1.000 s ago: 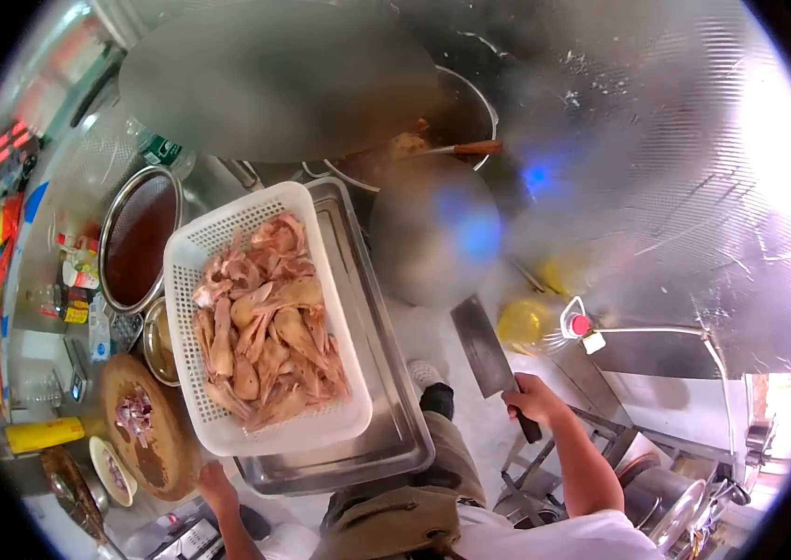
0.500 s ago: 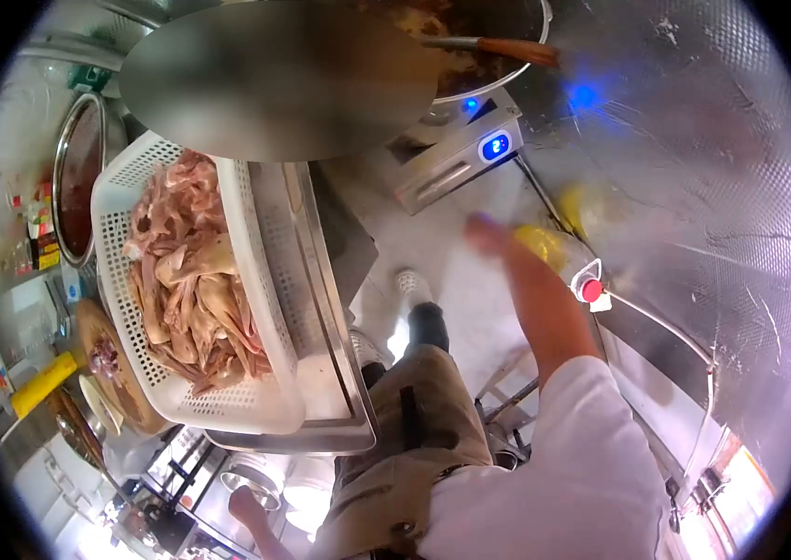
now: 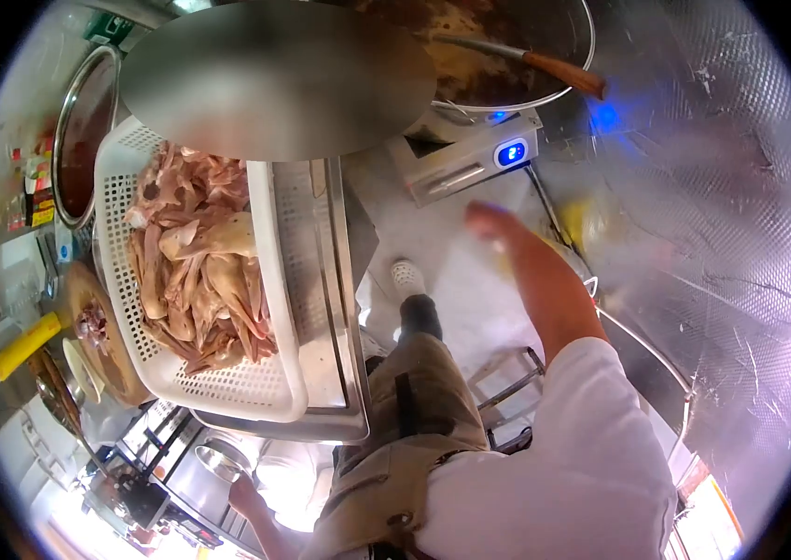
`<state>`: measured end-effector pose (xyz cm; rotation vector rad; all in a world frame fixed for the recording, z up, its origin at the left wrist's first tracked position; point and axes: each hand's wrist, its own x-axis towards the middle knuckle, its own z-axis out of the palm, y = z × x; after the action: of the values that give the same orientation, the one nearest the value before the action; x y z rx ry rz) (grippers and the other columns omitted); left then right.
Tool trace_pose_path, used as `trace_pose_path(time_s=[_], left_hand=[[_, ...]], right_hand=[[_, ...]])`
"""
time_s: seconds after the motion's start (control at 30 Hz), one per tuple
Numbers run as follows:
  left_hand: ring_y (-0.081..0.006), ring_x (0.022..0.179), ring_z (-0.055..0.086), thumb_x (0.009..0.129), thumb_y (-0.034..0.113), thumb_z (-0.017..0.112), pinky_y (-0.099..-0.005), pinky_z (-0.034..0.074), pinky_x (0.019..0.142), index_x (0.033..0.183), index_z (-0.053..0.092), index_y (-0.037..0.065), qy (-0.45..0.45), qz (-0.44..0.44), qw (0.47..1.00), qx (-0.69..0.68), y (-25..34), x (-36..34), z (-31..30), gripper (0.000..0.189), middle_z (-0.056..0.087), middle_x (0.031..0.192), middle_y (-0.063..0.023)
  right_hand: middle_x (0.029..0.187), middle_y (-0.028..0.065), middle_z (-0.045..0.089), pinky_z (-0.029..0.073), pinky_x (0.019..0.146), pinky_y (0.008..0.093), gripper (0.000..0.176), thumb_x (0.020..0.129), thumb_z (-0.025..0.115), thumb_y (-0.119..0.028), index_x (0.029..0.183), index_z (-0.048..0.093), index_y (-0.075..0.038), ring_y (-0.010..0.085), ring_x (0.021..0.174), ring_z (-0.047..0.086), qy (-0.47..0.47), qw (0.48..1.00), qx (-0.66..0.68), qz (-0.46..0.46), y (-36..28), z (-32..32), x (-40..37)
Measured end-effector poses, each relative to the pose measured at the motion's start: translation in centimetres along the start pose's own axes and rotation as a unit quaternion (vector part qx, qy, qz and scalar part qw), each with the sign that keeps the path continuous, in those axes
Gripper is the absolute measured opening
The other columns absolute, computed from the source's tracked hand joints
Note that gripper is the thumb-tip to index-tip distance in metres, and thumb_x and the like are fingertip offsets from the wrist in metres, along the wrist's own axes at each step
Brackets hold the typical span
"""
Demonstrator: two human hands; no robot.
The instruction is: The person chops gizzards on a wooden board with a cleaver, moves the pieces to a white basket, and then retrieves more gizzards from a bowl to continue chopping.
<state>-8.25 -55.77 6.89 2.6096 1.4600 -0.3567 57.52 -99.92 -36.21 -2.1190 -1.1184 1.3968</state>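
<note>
My right hand (image 3: 493, 224) hangs over the floor, below the control box with a lit blue display (image 3: 511, 153). It is smeared by motion, and its finger pose is unclear. At the lower left, my left hand (image 3: 245, 495) appears small beside a round metal bowl (image 3: 223, 457), its fingers not distinct. Raw poultry pieces (image 3: 204, 271) lie in a white perforated basket (image 3: 288, 373), which rests on a metal tray (image 3: 353, 373). Above the control box, a wooden-handled utensil (image 3: 563, 73) leans across the rim of a large pot (image 3: 591, 42) of brown liquid.
A round pan of red liquid (image 3: 83, 140) stands at the left, above a wooden board (image 3: 115, 355) with meat pieces. Near them is a yellow-handled tool (image 3: 27, 345). A metal work surface (image 3: 713, 224) fills the right. A grey blur hides part of the top.
The pot, utensil and control box appear shifted right, and the basket slightly up. My right arm has swung a little in view. The red knob seen near it earlier no longer shows.
</note>
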Motion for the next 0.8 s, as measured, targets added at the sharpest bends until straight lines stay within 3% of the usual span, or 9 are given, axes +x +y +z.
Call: trace_pose_path(time_s=[0.1, 0.27, 0.43, 0.5, 0.53, 0.63, 0.7, 0.73, 0.8], left_hand=[[-0.0352, 0.062, 0.060, 0.091, 0.021, 0.054, -0.0464, 0.045, 0.058, 0.070, 0.062, -0.004, -0.011, 0.018, 0.997, 0.069, -1.3, -0.4, 0.5, 0.033, 0.063, 0.068, -0.0197], [-0.0345, 0.062, 0.061, 0.090, 0.018, 0.054, -0.0467, 0.045, 0.058, 0.070, 0.062, -0.002, -0.032, -0.020, 0.995, 0.091, -0.7, -0.4, 0.0, 0.029, 0.062, 0.067, -0.0178], [-0.0293, 0.061, 0.062, 0.084, 0.011, 0.056, -0.0419, 0.047, 0.055, 0.064, 0.062, 0.008, 0.029, 0.119, 0.930, 0.346, -3.6, 0.0, 3.0, 0.022, 0.062, 0.064, -0.0129], [-0.0279, 0.063, 0.063, 0.081, 0.011, 0.056, -0.0399, 0.048, 0.055, 0.063, 0.061, 0.012, -0.020, 0.124, 0.925, 0.358, -4.2, 1.0, 4.0, 0.019, 0.063, 0.067, -0.0104], [-0.0285, 0.064, 0.063, 0.080, 0.011, 0.056, -0.0404, 0.048, 0.056, 0.064, 0.060, 0.011, -0.032, 0.109, 0.950, 0.291, -5.6, 1.2, 4.9, 0.017, 0.062, 0.067, -0.0107], [-0.0290, 0.080, 0.060, 0.096, 0.030, 0.052, -0.0455, 0.050, 0.071, 0.096, 0.073, 0.018, -0.105, 0.127, 0.976, 0.145, -5.1, 2.0, 3.1, 0.024, 0.066, 0.088, -0.0081], [-0.0300, 0.074, 0.058, 0.095, 0.026, 0.054, -0.0469, 0.048, 0.069, 0.086, 0.070, 0.013, -0.122, 0.085, 0.977, 0.155, -2.6, 3.3, 1.7, 0.022, 0.063, 0.079, -0.0113], [-0.0305, 0.071, 0.057, 0.095, 0.023, 0.055, -0.0476, 0.047, 0.068, 0.081, 0.069, 0.011, -0.131, 0.061, 0.977, 0.159, -2.0, 3.3, 1.7, 0.023, 0.062, 0.074, -0.0129], [-0.0325, 0.070, 0.063, 0.078, 0.010, 0.055, -0.0449, 0.049, 0.063, 0.066, 0.060, 0.009, -0.048, 0.127, 0.942, 0.307, -8.6, 3.7, 7.0, 0.013, 0.060, 0.068, -0.0137]], right_hand=[[0.065, 0.0169, 0.067, 0.051, 0.052, 0.0439, 0.022, 0.081, 0.052, -0.004, 0.065, 0.066, 0.002, 0.0267, 0.054, 0.065, 0.043, 0.997, 0.066, -0.024, 1.0, 0.5, 0.0], [0.067, 0.0164, 0.064, 0.050, 0.055, 0.0437, 0.014, 0.074, 0.056, -0.006, 0.063, 0.065, -0.002, 0.0273, 0.059, 0.063, 0.024, 0.976, 0.012, 0.215, -10.9, -4.8, -5.8], [0.062, 0.0152, 0.063, 0.051, 0.053, 0.0425, 0.006, 0.064, 0.063, -0.005, 0.058, 0.064, -0.005, 0.0290, 0.057, 0.063, 0.001, 0.954, -0.298, -0.010, -0.3, 4.5, -7.0], [0.058, 0.0152, 0.062, 0.051, 0.050, 0.0419, 0.010, 0.067, 0.064, -0.005, 0.057, 0.065, -0.005, 0.0282, 0.052, 0.062, -0.012, 0.977, -0.030, 0.211, -2.8, 4.5, -7.2], [0.055, 0.0154, 0.061, 0.052, 0.047, 0.0415, 0.015, 0.072, 0.063, -0.005, 0.057, 0.066, -0.005, 0.0272, 0.048, 0.062, -0.017, 0.907, 0.211, 0.363, -7.6, 2.4, -8.2], [0.053, 0.0166, 0.060, 0.053, 0.043, 0.0406, 0.030, 0.085, 0.055, -0.008, 0.058, 0.063, 0.000, 0.0232, 0.045, 0.062, -0.020, 0.993, 0.038, 0.114, -11.5, 2.7, -10.4], [0.054, 0.0170, 0.060, 0.052, 0.042, 0.0420, 0.030, 0.088, 0.052, -0.007, 0.062, 0.061, 0.003, 0.0237, 0.045, 0.062, 0.017, 0.973, 0.143, 0.182, -12.4, 5.4, -10.5], [0.055, 0.0175, 0.059, 0.051, 0.041, 0.0425, 0.028, 0.089, 0.052, -0.007, 0.064, 0.060, 0.004, 0.0251, 0.045, 0.062, 0.044, 0.860, 0.369, 0.351, -13.3, 6.9, -10.4], [0.058, 0.0182, 0.059, 0.050, 0.041, 0.0442, 0.025, 0.089, 0.054, -0.008, 0.068, 0.059, 0.005, 0.0276, 0.045, 0.060, 0.031, 0.820, 0.426, 0.380, -13.3, 9.7, -10.6]])
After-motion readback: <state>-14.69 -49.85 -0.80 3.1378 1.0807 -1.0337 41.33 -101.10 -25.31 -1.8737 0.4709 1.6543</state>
